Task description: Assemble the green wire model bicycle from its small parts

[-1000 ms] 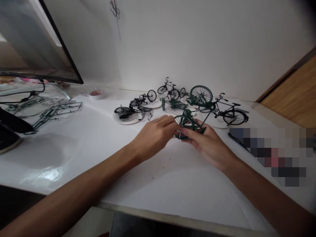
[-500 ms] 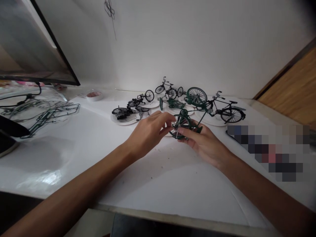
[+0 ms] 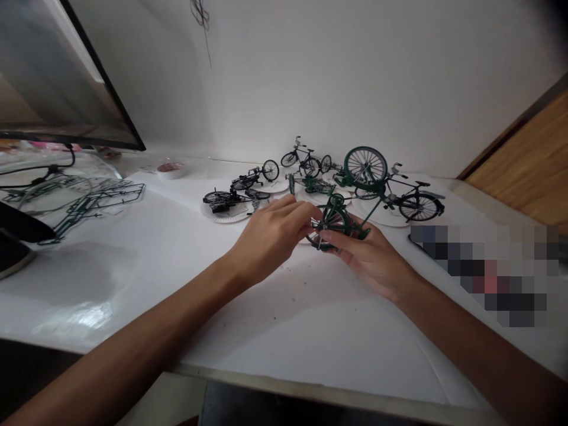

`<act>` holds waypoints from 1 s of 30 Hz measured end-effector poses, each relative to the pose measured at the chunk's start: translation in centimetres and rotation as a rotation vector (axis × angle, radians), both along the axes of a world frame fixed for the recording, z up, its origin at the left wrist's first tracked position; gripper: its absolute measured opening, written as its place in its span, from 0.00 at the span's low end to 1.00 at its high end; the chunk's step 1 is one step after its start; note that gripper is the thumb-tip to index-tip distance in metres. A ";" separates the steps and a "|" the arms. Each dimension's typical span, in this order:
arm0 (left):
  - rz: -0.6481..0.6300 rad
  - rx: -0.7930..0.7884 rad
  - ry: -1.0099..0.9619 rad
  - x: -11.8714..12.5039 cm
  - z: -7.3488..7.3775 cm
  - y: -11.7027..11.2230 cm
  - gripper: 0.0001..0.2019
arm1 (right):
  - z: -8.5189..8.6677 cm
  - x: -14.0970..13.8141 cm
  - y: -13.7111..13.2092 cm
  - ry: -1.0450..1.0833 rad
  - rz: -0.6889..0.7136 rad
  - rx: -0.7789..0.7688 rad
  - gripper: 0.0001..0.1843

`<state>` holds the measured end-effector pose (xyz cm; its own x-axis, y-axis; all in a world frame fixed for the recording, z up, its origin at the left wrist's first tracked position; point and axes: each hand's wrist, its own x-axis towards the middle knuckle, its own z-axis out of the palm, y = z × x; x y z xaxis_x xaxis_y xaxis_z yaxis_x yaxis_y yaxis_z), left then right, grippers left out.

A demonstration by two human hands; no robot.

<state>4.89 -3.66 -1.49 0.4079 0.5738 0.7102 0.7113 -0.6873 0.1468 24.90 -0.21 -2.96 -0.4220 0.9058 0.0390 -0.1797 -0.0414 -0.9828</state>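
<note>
A green model bicycle [image 3: 337,204] is tilted between my two hands, its wheel by my fingers low and its other wheel raised toward the back right. My right hand [image 3: 377,260] is closed on it from the right, thumb pressed near the hub of the lower wheel. From the left, my left hand [image 3: 277,236] pinches at that same hub with thumb and fingertips; any small part between them is hidden. Just behind the hands lies another green model bicycle [image 3: 315,184]. A black model bicycle [image 3: 417,204] stands to the right of them.
Black model bicycles [image 3: 222,201] and paper plates [image 3: 222,218] fill the back of the white table [image 3: 310,349]. Green plastic frame parts [image 3: 89,204] and a small white bowl [image 3: 170,171] are at left, near a monitor [image 3: 53,77]. A pixelated patch covers something at right.
The held bicycle's raised wheel has turned to face the camera more and shifted slightly right. Both hands keep their hold at the lower wheel. The whole view has shifted a little.
</note>
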 end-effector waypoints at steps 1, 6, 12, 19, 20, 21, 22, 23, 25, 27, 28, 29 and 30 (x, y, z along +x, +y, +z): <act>-0.010 0.022 0.026 -0.1 0.0 0.0 0.06 | 0.0 0.0 0.0 0.002 0.009 -0.001 0.13; -0.025 0.069 0.110 -0.2 0.3 -0.1 0.08 | 0.0 0.0 0.0 0.003 0.013 -0.012 0.13; -0.062 0.067 0.166 -0.1 0.6 -0.4 0.07 | 0.2 -0.1 -0.2 0.025 0.041 0.005 0.12; -0.042 -0.156 -0.268 0.4 0.2 -0.3 0.10 | 0.7 -0.2 -0.4 0.009 0.004 0.055 0.13; -0.058 -0.229 -0.391 0.4 0.0 -0.2 0.12 | 0.8 -0.2 -0.5 0.014 0.009 0.069 0.13; -0.086 -0.300 -0.498 0.4 -0.2 0.0 0.13 | 0.9 -0.2 -0.5 0.016 0.012 0.082 0.12; -0.122 -0.367 -0.585 0.4 -0.3 0.1 0.14 | 0.9 -0.2 -0.5 0.015 0.015 0.091 0.11; -0.158 -0.434 -0.656 0.4 -0.3 0.2 0.14 | 1.0 -0.2 -0.5 0.012 0.017 0.099 0.11; -0.196 -0.550 -0.768 0.4 -0.2 0.3 0.16 | 1.0 -0.1 -0.6 0.005 0.017 0.108 0.11; -0.208 -0.667 -0.843 0.5 0.1 0.2 0.16 | 1.1 -0.1 -0.6 0.005 0.016 0.113 0.12; -0.225 -0.725 -0.866 0.6 0.3 0.1 0.15 | 1.1 -0.1 -0.6 0.008 0.018 0.116 0.12; -0.249 -0.777 -0.883 0.7 0.5 0.0 0.13 | 1.1 -0.1 -0.6 0.013 0.022 0.120 0.11; -0.279 -0.822 -0.897 0.8 0.7 -0.1 0.12 | 1.1 -0.1 -0.6 0.018 0.030 0.127 0.11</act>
